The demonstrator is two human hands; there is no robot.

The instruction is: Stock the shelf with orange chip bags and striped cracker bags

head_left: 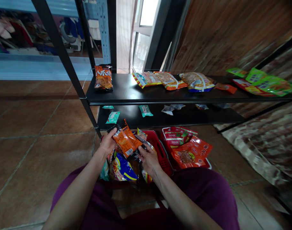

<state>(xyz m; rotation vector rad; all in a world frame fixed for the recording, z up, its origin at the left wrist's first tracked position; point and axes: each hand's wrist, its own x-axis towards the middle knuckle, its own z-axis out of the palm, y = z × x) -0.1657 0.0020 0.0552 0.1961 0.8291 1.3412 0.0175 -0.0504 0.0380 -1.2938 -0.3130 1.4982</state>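
My left hand [108, 141] and my right hand [148, 158] both grip an orange snack packet [126, 140], held above a red basket [160, 150] full of snack bags. A blue and yellow bag [122, 169] lies on top of the pile under my hands. A second red basket [209, 163] to the right holds red packets [191, 153]. In front stands a low black shelf [126, 92] with an upright orange bag [103, 77] at its left end and several flat packets [169, 80] along the middle.
The lower shelf board [160, 118] carries small green sachets [113, 117] and pale packets. Green packets [267, 81] lie at the shelf's right end. Black frame posts [64, 57] rise at the left. Brown floor tiles [33, 134] spread to the left; a patterned wall [232, 32] stands behind.
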